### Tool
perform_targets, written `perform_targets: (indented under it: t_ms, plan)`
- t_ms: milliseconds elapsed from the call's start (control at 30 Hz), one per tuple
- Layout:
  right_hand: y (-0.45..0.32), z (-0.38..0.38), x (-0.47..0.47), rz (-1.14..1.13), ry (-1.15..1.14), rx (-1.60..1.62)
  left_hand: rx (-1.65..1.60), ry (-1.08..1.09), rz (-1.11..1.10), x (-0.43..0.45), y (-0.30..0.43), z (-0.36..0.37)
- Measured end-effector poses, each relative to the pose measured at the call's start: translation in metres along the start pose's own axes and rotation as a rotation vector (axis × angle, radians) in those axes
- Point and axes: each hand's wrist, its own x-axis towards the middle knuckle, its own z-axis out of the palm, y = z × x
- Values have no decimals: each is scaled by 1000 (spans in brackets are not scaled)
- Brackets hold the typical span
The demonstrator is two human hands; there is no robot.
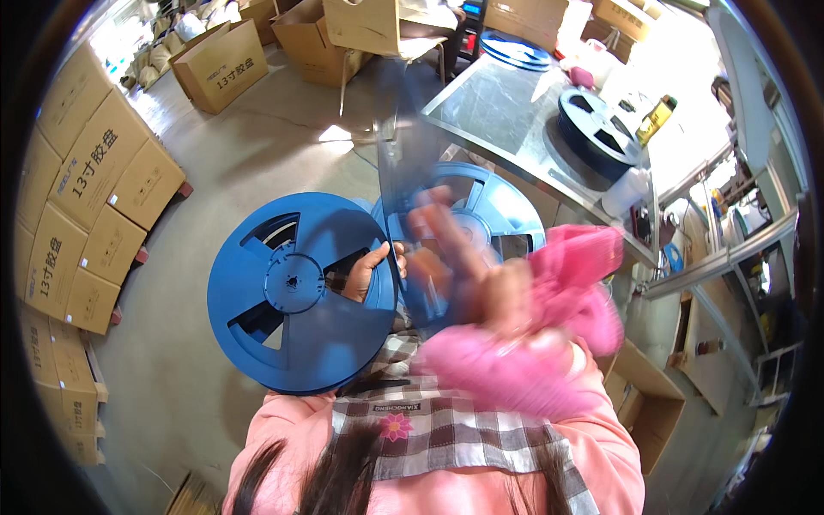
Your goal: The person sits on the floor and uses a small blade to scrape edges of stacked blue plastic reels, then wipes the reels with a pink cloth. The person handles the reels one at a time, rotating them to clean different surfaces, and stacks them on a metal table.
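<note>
My left hand grips a blue plastic reel, its thumb and fingers at the right rim beside a window cutout. The reel's round hub faces up, and it seems to be more than one disc thick. My right hand is heavily blurred. It overlaps a second blue reel or flange that stands nearly edge-on, also blurred; whether the fingers close on it is unclear. Behind that hand lies another blue reel. Bright pink fabric hangs around my right wrist and forearm; its exact form is smeared.
A metal-topped table carries a stack of blue reels, a yellow bottle and a white bottle. Printed cartons are stacked on pallets at left. An open carton stands at lower right, a chair beyond.
</note>
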Motion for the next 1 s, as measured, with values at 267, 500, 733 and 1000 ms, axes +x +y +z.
perform_targets:
  t_ms: [267, 500, 733, 1000]
  plan:
    - [86, -42, 35, -77, 113, -221, -37, -7, 30, -1, -6, 4]
    - [109, -131, 5, -255, -326, -1574, 278, 236, 128, 8, 1, 19]
    - [60, -231, 68, -419, 380, -1747, 237, 107, 282, 14, -3, 13]
    - [39, -249, 99, -242, 1103, -1445, 176, 48, 233, 15, 3, 4]
